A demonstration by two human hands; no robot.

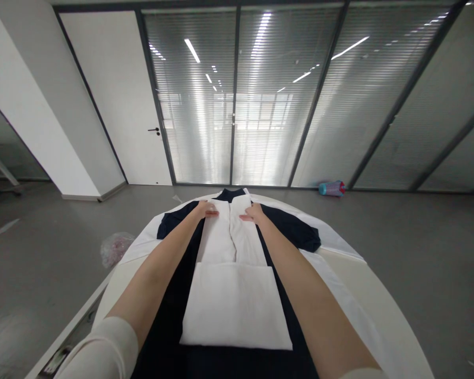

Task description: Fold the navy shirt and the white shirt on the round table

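Note:
A white folded garment [237, 305] lies lengthwise on a dark navy short-sleeved garment [294, 227]. Its lower part forms a doubled rectangle, and a slit runs down the middle of its upper part. At the upper left edge, my left hand [207, 209] grips the white cloth, fingers over the top. My right hand [253, 212] holds the opposite edge the same way, its fingers pointing inward. The navy collar [229, 195] shows just beyond both hands. Under the navy garment, more white cloth [339, 242] spreads out to both sides.
All the cloth rests on a pale round-edged table [383, 295]. A clear plastic bag [116, 248] sits on the floor left of it. A blue and red patterned item [332, 188] lies by the glass partition [260, 105]. A white door [114, 95] stands at far left.

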